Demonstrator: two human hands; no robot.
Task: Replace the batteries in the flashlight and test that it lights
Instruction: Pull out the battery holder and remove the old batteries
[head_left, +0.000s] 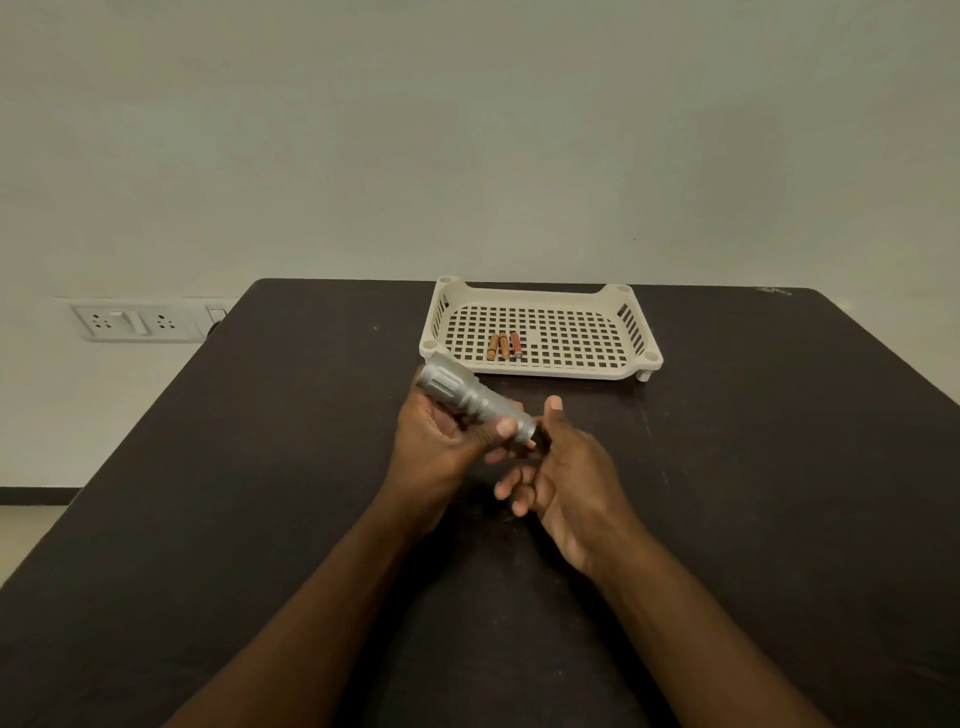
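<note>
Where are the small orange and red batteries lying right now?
In the head view, the three small orange and red batteries lie side by side in the cream perforated plastic tray, left of its centre, beyond the silver metal flashlight.

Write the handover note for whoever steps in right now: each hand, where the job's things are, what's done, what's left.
Left hand: grips the silver flashlight above the table, head end pointing away.
Right hand: at the flashlight's tail end; whether its fingers hold a cap cannot be told.
Three batteries lie side by side in the cream tray at the far edge of the table.
Done: flashlight picked up.
Left: whether the batteries are already swapped cannot be told; finish closing the tail, then test the light.
</note>
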